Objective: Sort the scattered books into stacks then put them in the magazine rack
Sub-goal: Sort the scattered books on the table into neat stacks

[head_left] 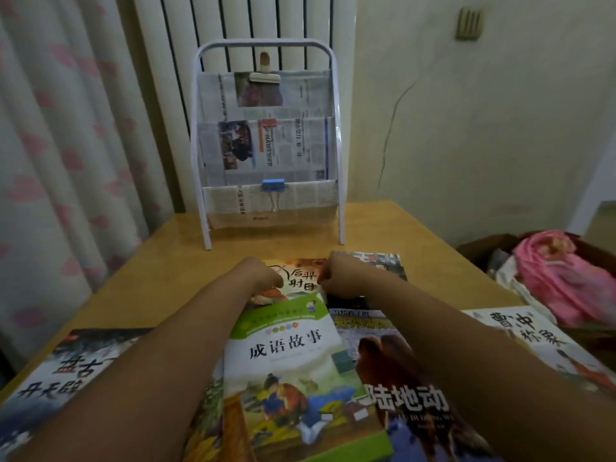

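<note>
- Both hands are out over the middle of the frame, side by side and nearly touching: the left hand [263, 273] and the right hand [336, 275] each have fingers curled down onto the far book [300, 278], the orange-brown one with a painted cover. They look to be gripping its near part, though the fingertips are hidden.
- The magazine rack [266, 141] stands straight beyond the hands, upper centre of the frame, at the back of the bench [416, 235]. Its pockets are lined with newspaper and face the person; a blue clip [272, 185] pinches the lowest one.
- The scattered books spread across the lower frame, overlapping and flat, none yet stacked.
- A green-topped book [293, 361] lies between the forearms, its long axis running toward the rack and its top edge over the held book.
- A dark animal book [400, 395] sits right of it, a grey-blue book [66, 371] lower left, a pale book [520, 335] at the right edge.
- Either hand is equally near; my guess is the held book needs sliding clear first.
</note>
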